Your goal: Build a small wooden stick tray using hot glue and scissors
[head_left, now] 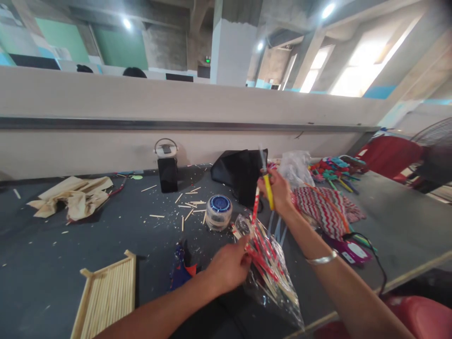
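My left hand is closed on the lower end of a narrow chopstick wrapper, red and white, which stands slanting up. My right hand grips yellow-handled scissors near its upper end; their blades point up and are blurred. Whether they touch the wrapper I cannot tell. Under and beside my left hand lies a clear plastic bag full of pale sticks and red wrappers. A round clear jar with a blue top stands just beyond. Short cut stick pieces are scattered left of it.
A slatted stick frame lies front left, crumpled beige cloth behind it. A lantern and a black bag stand by the partition. Zigzag-patterned cloth and colourful yarn lie right. A dark blue item is near my left forearm.
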The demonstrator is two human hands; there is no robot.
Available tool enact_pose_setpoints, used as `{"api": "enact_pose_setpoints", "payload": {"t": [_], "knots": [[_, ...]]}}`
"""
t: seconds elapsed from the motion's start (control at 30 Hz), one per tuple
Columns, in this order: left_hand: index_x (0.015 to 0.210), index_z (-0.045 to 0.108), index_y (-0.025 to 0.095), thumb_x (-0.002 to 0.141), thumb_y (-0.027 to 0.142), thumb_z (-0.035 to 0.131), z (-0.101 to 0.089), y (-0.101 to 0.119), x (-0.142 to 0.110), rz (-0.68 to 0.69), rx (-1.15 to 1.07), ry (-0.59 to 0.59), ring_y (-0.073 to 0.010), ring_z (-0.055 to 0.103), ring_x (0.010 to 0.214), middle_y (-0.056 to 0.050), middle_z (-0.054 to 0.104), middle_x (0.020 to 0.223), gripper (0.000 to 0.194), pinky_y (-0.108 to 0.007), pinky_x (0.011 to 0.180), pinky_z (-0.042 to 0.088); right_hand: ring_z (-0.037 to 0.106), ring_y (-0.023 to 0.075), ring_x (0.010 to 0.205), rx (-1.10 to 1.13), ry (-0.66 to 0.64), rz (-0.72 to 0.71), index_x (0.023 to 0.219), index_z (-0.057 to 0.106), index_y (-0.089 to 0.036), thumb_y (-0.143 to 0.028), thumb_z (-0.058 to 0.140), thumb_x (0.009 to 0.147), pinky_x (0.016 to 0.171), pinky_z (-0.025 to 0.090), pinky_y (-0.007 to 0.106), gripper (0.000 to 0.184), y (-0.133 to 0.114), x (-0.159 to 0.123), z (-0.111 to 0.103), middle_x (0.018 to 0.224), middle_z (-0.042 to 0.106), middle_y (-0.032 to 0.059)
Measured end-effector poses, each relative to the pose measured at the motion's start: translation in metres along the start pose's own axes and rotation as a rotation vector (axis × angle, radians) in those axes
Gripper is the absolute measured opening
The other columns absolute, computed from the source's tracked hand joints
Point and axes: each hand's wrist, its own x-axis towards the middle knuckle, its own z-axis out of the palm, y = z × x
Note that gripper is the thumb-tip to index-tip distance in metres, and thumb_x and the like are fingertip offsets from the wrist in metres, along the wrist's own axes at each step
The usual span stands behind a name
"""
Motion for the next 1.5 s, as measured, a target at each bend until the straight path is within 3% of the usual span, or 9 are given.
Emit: {"api": "enact_pose_setpoints", "payload": {"t": [0.1, 0.2, 0.3, 0.4, 0.67, 0.93, 1.17, 1.3, 1.5], "knots": [[0.105, 0.062, 0.014, 0.091, 0.033, 0.036, -0.023, 0.007, 0.0, -0.045, -0.143, 0.131, -0.0155, 0.053, 0.063, -0.001, 0.055, 0.068, 0.035, -0.026, 0.06, 0.041, 0.054, 0.008, 0.05, 0.158, 0.146, -0.042, 0.107, 0.06, -0.016, -0.023, 0.072, 0.08, 0.047, 0.047, 0.022, 0.03, -0.031, -0.001, -0.029, 0.071, 0.059, -0.0056], [0.105, 0.057, 0.014, 0.095, 0.041, 0.025, -0.042, 0.021, -0.006, -0.133, -0.405, 0.195, -0.0094, 0.032, 0.046, 0.006, 0.034, 0.059, 0.043, -0.022, 0.043, 0.029, 0.054, 0.0099, 0.048, 0.339, 0.271, -0.082, 0.111, 0.058, -0.022, -0.022, 0.07, 0.074, 0.044, 0.046, 0.023, 0.039, -0.057, -0.019, -0.052, 0.063, 0.054, -0.0089], [0.104, 0.057, 0.016, 0.091, 0.041, 0.046, -0.052, 0.035, -0.02, -0.229, -1.019, 0.171, -0.0052, 0.019, 0.043, 0.009, 0.029, 0.059, 0.03, -0.02, 0.04, 0.015, 0.057, 0.0125, 0.053, 0.549, 0.295, -0.031, 0.104, 0.061, -0.024, -0.017, 0.072, 0.067, 0.052, 0.053, 0.027, 0.039, -0.073, -0.049, -0.062, 0.061, 0.059, -0.0069], [0.098, 0.061, 0.016, 0.085, 0.039, 0.06, -0.051, 0.042, -0.035, -0.224, -1.278, 0.147, -0.0031, 0.021, 0.044, 0.008, 0.033, 0.06, 0.026, -0.02, 0.041, 0.013, 0.057, 0.0116, 0.054, 0.727, 0.321, 0.061, 0.093, 0.064, -0.026, -0.011, 0.076, 0.063, 0.055, 0.054, 0.023, 0.035, -0.082, -0.08, -0.062, 0.062, 0.064, -0.0068], [0.093, 0.068, 0.014, 0.084, 0.04, 0.065, -0.063, 0.043, -0.055, -0.042, -1.399, 0.499, -0.001, 0.027, 0.046, 0.006, 0.041, 0.063, 0.028, -0.017, 0.043, 0.022, 0.063, 0.0118, 0.054, 0.751, 0.189, 0.391, 0.114, 0.057, -0.026, -0.019, 0.083, 0.059, 0.052, 0.056, 0.023, 0.061, -0.073, -0.168, -0.047, 0.069, 0.069, -0.0059], [0.08, 0.067, 0.013, 0.078, 0.046, 0.069, -0.068, 0.031, -0.069, 0.012, -1.351, 0.598, -0.0012, 0.026, 0.042, 0.008, 0.035, 0.056, 0.033, -0.017, 0.041, 0.019, 0.063, 0.014, 0.05, 0.681, 0.093, 0.537, 0.111, 0.055, -0.028, -0.028, 0.085, 0.061, 0.046, 0.055, 0.024, 0.059, -0.079, -0.231, -0.03, 0.064, 0.066, -0.0077], [0.071, 0.062, 0.013, 0.068, 0.057, 0.073, -0.026, 0.042, -0.076, -0.142, -1.284, 0.406, -0.0025, 0.022, 0.038, 0.01, 0.031, 0.044, 0.045, -0.017, 0.038, 0.019, 0.064, 0.02, 0.049, 0.61, 0.037, 0.583, 0.089, 0.062, -0.024, -0.038, 0.083, 0.06, 0.038, 0.051, 0.027, 0.038, -0.076, -0.254, -0.016, 0.059, 0.063, -0.0037], [0.071, 0.059, 0.016, 0.064, 0.068, 0.068, -0.002, 0.048, -0.078, -0.163, -1.287, 0.261, -0.0075, 0.038, 0.043, 0.005, 0.046, 0.05, 0.053, -0.02, 0.04, 0.033, 0.062, 0.02, 0.049, 0.617, -0.014, 0.578, 0.076, 0.062, -0.023, -0.04, 0.081, 0.062, 0.039, 0.051, 0.03, 0.029, -0.064, -0.255, -0.019, 0.058, 0.062, -0.0023], [0.064, 0.054, 0.016, 0.072, 0.066, 0.06, -0.014, 0.041, -0.105, -0.304, -0.924, 0.022, -0.004, 0.023, 0.038, 0.008, 0.035, 0.047, 0.051, -0.021, 0.036, 0.012, 0.058, 0.0148, 0.047, 0.643, 0.041, 0.569, 0.085, 0.063, -0.022, -0.033, 0.084, 0.061, 0.034, 0.046, 0.021, 0.033, -0.054, -0.246, -0.044, 0.055, 0.06, -0.0058]]}}
